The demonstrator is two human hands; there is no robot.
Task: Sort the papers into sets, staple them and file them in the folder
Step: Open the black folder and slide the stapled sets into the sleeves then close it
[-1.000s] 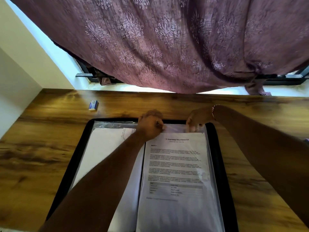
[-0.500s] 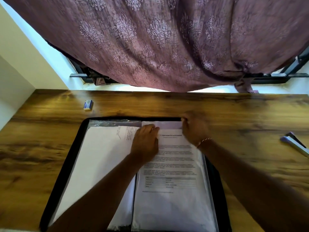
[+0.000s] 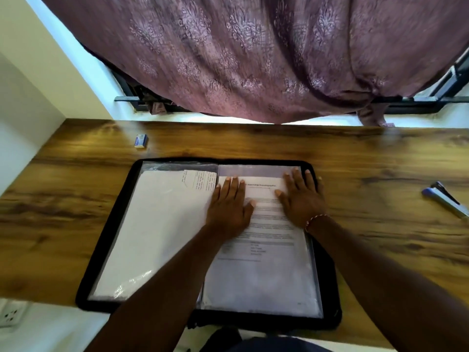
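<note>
A black folder (image 3: 106, 247) lies open on the wooden desk, with clear plastic sleeves on both sides. The right sleeve holds a printed paper set (image 3: 269, 240) with a bold heading near its top. The left sleeve holds blank-looking white sheets (image 3: 157, 224) with one printed corner showing. My left hand (image 3: 228, 209) lies flat, fingers spread, on the upper left part of the printed set. Flat on its upper right part rests my right hand (image 3: 302, 199), fingertips at the sleeve's top edge. Neither hand grips anything.
A blue and silver stapler (image 3: 445, 199) lies on the desk (image 3: 380, 174) at the far right. A small blue staple box (image 3: 141, 141) sits at the back left. A purple patterned curtain (image 3: 253, 54) hangs over the far edge. A wall socket (image 3: 10, 315) is at lower left.
Both hands have come down from the sleeve's top edge and flattened onto the printed set. The paper now sits lower and fully inside the right sleeve. The view has shifted, bringing the stapler in.
</note>
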